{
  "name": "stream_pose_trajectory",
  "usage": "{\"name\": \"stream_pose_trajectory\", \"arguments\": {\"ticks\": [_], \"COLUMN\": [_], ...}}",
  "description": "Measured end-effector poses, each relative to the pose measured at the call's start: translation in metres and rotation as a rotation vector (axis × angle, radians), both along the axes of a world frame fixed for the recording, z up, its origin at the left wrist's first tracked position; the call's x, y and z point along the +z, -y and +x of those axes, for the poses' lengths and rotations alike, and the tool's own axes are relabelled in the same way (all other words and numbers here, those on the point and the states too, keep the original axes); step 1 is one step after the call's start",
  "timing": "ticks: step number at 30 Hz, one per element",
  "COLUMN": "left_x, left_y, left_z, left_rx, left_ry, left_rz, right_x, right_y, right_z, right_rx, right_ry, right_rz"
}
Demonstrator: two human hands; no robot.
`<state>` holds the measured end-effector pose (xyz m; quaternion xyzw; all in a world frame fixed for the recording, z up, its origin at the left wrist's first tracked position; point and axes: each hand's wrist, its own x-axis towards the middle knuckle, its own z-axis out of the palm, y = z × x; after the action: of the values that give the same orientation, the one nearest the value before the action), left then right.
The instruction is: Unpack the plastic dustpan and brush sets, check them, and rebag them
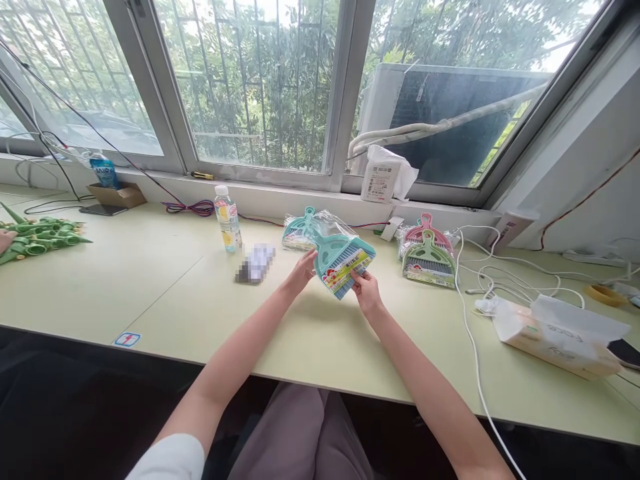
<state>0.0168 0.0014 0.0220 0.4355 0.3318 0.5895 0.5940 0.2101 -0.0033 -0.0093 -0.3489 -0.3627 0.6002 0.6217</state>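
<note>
Held up over the table is a teal mini dustpan and brush set (340,259) with grey-blue bristles, a printed label and clear plastic wrap about its handle. My left hand (303,270) grips its left edge. On the lower right, my right hand (367,291) pinches the label and bristle side. Behind it lies a second teal dustpan set (299,235), partly covered by the wrap. Farther right, a green dustpan set (429,263) stands in front of a pink dustpan set (427,227).
A drink bottle (228,220) and a blurred item (256,262) are left of my hands. White cables (520,280) and a tissue pack (560,337) lie on the right. Another person's hand (6,240) is at the far left beside green plant-like pieces (43,237). Windows line the back.
</note>
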Motion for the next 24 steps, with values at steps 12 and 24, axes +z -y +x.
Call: {"name": "stream_pose_trajectory", "arguments": {"ticks": [12, 24], "left_x": [-0.007, -0.007], "left_y": [0.013, 0.015], "left_z": [0.033, 0.035], "left_rx": [-0.112, -0.437], "left_ry": [0.199, 0.136], "left_rz": [-0.146, -0.151], "right_x": [0.009, 0.015], "right_y": [0.020, 0.011], "right_z": [-0.019, -0.007], "right_rx": [-0.191, -0.238], "right_ry": [-0.018, -0.065], "right_rz": [0.015, 0.046]}}
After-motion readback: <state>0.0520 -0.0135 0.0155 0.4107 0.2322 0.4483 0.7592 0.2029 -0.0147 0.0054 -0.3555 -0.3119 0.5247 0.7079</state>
